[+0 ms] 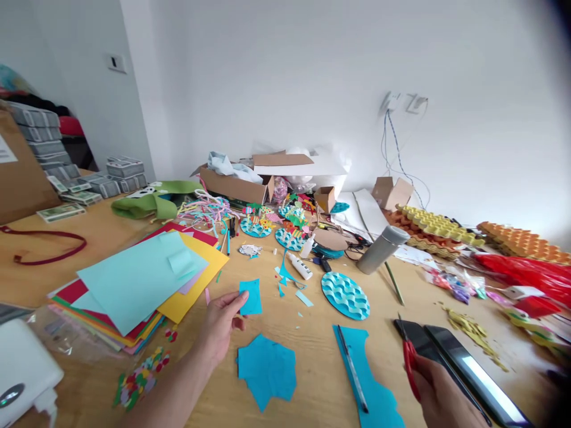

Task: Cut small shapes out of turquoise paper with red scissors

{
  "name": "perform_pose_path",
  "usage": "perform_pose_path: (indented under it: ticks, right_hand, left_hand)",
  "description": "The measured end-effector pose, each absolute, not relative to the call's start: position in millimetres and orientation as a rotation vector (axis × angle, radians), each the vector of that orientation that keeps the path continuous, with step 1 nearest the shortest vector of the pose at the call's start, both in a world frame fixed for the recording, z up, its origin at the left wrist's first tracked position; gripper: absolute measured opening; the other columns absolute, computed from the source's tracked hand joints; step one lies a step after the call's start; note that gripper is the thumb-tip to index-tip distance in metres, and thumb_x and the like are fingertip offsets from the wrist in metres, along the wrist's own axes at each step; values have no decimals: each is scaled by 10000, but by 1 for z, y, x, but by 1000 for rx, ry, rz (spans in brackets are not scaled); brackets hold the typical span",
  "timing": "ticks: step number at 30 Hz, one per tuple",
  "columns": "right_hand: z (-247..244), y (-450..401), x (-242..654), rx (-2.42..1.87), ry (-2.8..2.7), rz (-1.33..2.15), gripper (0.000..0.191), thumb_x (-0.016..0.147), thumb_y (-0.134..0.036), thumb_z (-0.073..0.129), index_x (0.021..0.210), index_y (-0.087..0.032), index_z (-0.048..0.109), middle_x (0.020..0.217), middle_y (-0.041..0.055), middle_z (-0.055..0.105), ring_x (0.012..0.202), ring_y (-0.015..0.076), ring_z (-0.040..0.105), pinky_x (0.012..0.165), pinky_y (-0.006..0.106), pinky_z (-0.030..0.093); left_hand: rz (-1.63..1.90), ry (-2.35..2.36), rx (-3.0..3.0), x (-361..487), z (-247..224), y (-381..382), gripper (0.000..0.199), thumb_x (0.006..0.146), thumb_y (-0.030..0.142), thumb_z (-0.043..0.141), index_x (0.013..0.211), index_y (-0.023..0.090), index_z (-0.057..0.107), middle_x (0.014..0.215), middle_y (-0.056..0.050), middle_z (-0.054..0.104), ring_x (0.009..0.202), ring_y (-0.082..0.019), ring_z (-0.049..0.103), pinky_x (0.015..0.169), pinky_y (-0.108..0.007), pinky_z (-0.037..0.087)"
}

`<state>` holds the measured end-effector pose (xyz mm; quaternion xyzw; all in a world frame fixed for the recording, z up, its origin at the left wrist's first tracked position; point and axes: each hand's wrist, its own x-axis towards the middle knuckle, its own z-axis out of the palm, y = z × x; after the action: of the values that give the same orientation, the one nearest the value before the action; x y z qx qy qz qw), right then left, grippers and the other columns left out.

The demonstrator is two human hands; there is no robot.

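Note:
Between the thumb and fingers of my left hand [223,318] is a small blue paper piece [250,298], held by its left edge above the table. My right hand [439,386] is closed around red-handled scissors [408,356], whose blades point up and away from me. Below the held piece lie overlapping blue paper cutouts [270,368]. A larger blue sheet [379,398] with a wavy cut edge rests left of the scissors, and a pen [353,371] lies on it. Beyond it sits a blue oval with a white wavy pattern [345,295].
Stacked coloured paper [138,285] lies at the left, near a white device [27,368]. Two dark phone-like slabs [468,368] lie beside my right hand. A grey cylinder [383,249], a glue bottle [300,266] and egg trays [437,226] stand or lie farther back.

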<state>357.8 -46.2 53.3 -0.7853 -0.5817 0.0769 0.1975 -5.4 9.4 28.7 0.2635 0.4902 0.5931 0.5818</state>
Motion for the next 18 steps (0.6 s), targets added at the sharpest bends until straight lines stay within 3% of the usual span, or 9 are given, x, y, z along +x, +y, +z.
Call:
perform_pose_path:
  ticks: [3,8,12,16,18]
  right_hand:
    - [80,-25,304,-1733,-1613,667,251,841,-415,429,936,-219,553,892,114,681,847,260,662,715,335,534]
    - [87,13,196,-1428,-1499,998,386,701,-527,683,675,-218,454,554,-28,509,524,155,521,492,250,423]
    - [56,21,151,-1304,-1470,1170,366,653,-443,759,731,-186,511,760,47,638,686,190,598,603,276,469]
    - [30,16,141,-1194,-1346,1164,341,680,-408,741,679,-183,485,637,-9,543,588,142,517,553,245,426]
    - [25,14,141,-1175,-1280,1157,344,680,-412,738,671,-181,484,626,-17,517,561,128,486,513,228,401]
  left_hand:
    - [1398,1087,550,-5,31,9,237,556,362,811,601,173,675,588,27,560,493,-84,499,392,-173,438]
    - [1349,1063,537,-5,33,10,339,497,402,851,621,134,685,587,-8,626,519,-108,576,429,-183,489]
    - [1355,1075,603,-5,32,9,335,537,426,833,617,135,688,587,6,600,529,-95,533,438,-184,493]
    - [1330,1127,618,-3,32,7,348,520,426,839,573,132,660,537,31,537,479,-71,459,426,-177,462]
    - [1281,1108,641,-1,33,5,350,542,436,824,629,127,684,589,2,583,525,-91,487,414,-176,446]
